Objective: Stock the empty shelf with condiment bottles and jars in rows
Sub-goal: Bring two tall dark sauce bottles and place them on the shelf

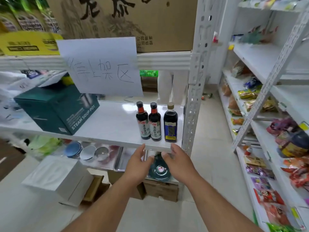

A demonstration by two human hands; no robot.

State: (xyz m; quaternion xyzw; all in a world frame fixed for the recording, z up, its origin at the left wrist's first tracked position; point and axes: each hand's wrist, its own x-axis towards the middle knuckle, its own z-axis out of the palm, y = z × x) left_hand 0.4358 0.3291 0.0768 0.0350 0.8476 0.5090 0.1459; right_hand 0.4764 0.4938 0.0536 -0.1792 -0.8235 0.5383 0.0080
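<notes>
Head view: three dark sauce bottles [155,122] upright, row at shelf [108,124] front.

Three dark bottles [156,122] stood upright in row at shelf [108,124] front right; two red-capped, rightmost [170,123] gold-capped, blue label.

White shelf [108,124] w/ 3 bottles [154,122] & teal box [56,109].
</notes>
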